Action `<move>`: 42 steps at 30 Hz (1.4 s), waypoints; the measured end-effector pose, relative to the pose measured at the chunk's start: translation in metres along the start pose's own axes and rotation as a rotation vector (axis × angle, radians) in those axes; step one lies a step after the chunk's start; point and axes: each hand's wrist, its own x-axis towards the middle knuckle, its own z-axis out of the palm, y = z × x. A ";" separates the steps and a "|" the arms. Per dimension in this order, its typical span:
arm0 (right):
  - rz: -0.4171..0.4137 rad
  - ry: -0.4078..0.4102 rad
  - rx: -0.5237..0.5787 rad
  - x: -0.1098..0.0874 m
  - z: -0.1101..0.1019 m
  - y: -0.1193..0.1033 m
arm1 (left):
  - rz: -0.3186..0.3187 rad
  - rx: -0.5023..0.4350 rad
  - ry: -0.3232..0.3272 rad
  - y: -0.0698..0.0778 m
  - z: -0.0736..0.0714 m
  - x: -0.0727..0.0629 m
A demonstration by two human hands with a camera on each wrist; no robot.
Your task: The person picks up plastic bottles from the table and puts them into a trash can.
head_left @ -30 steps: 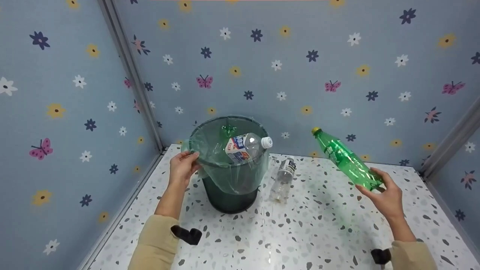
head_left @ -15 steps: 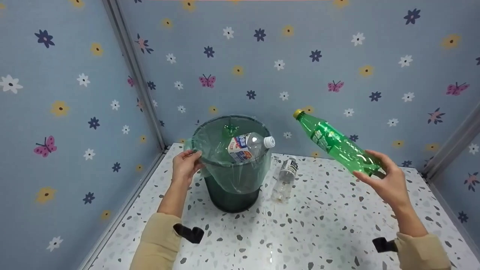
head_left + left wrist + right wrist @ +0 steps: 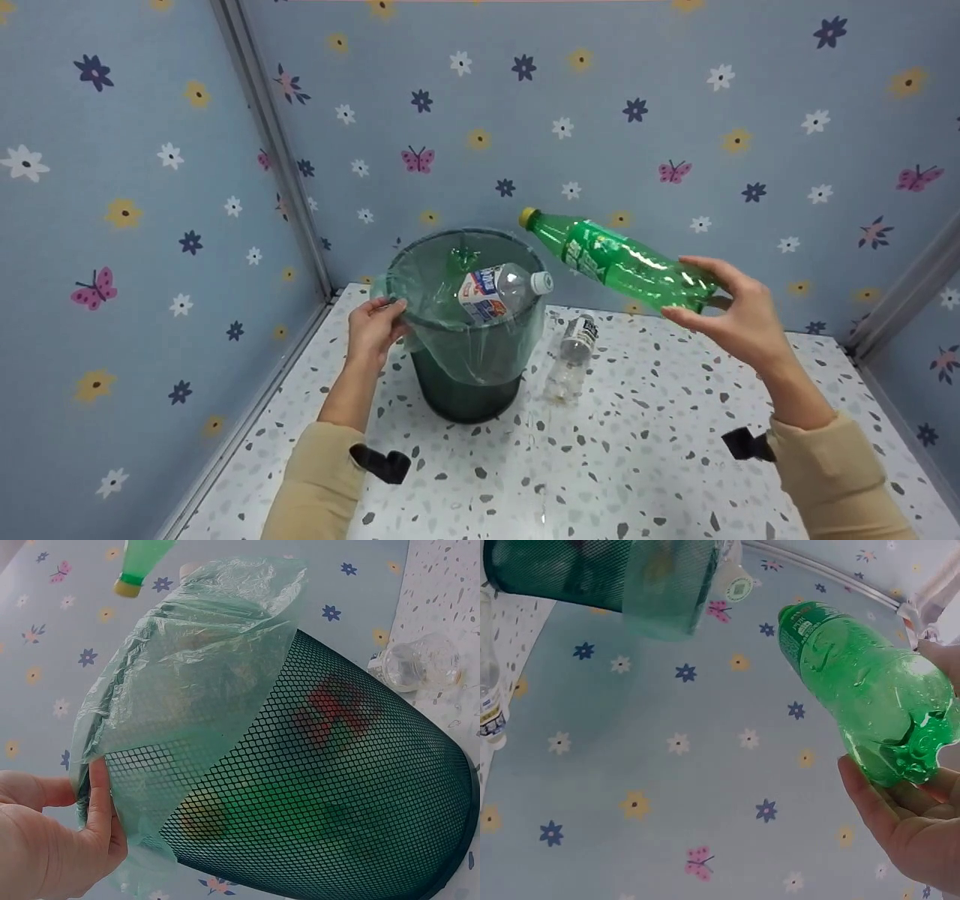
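My left hand point(image 3: 371, 328) pinches the rim of a dark green mesh trash can point(image 3: 465, 397), at its left side, with the bag edge between thumb and fingers. A pale green plastic bag point(image 3: 217, 667) lines the can and folds down over its outside. My right hand point(image 3: 731, 311) grips a green plastic bottle point(image 3: 622, 259) by its base, raised in the air. The bottle tilts, its yellow cap point(image 3: 529, 218) up and left, near the can's right rim. A clear labelled bottle point(image 3: 495, 291) leans in the can, its white cap over the rim.
A clear empty bottle point(image 3: 571, 360) lies on the speckled white tabletop point(image 3: 637, 465), right of the can. Behind stands a blue flowered panel point(image 3: 585, 90), with another side panel point(image 3: 150, 247) at left. Green and red shapes show through the mesh.
My right hand has carried the green bottle left and up, from the right side toward the can, and the bottle now lies flatter. The left hand keeps its hold on the rim.
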 end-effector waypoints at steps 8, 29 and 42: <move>-0.028 -0.127 -0.010 0.029 0.021 -0.035 | -0.007 -0.007 -0.002 0.001 0.001 0.000; -0.031 -0.289 -0.116 0.085 0.112 -0.089 | -0.032 0.017 0.040 0.002 0.003 0.005; -0.047 -0.356 -0.176 0.083 0.155 -0.093 | 0.002 0.007 0.012 -0.001 0.001 0.003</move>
